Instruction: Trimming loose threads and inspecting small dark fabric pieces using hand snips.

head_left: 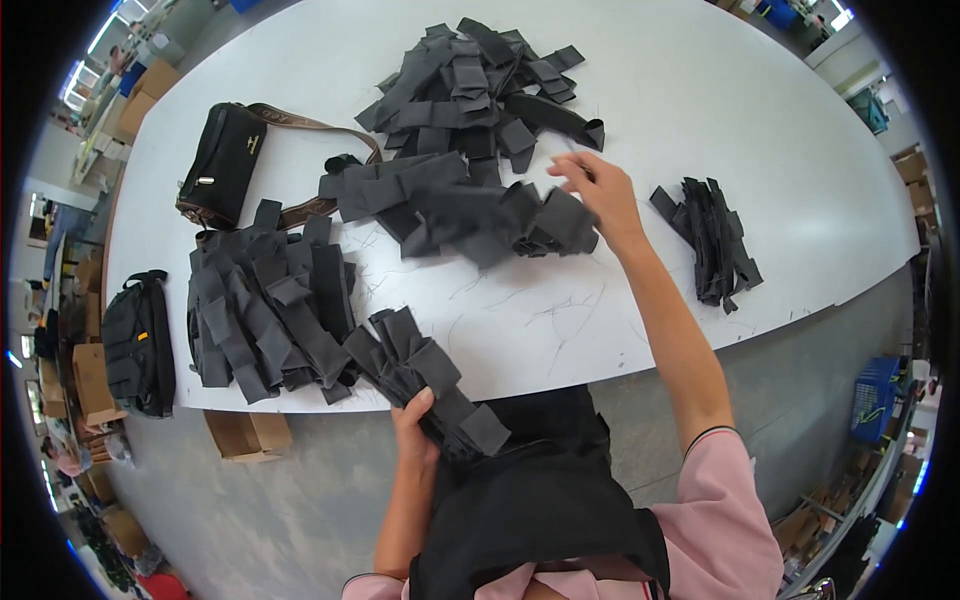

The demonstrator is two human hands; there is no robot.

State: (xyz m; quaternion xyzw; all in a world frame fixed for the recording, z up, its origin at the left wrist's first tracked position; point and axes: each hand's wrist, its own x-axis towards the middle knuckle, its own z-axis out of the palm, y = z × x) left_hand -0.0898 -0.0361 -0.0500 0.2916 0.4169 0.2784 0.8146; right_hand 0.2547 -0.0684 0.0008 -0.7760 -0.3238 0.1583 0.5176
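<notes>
My left hand (415, 428) is closed round a bundle of dark grey fabric strips (428, 370), which it holds at the table's near edge, over my lap. Above the table my right hand (603, 192) has its fingers drawn together in a pinch. Something small and dark shows at those fingertips, too small to name. Just left of that hand lies a heap of dark fabric strips (440, 205), its right part blurred. Behind it rises a larger pile of strips (465, 85). Close to my left hand, a thick stack of strips (270, 305) covers the table's left side.
A small stack of folded strips (712, 240) lies on the right of the white table (690, 90). At the far left are a black shoulder bag (225, 160) with a brown strap and a black backpack (138, 345). An open cardboard box (248, 436) stands below the edge.
</notes>
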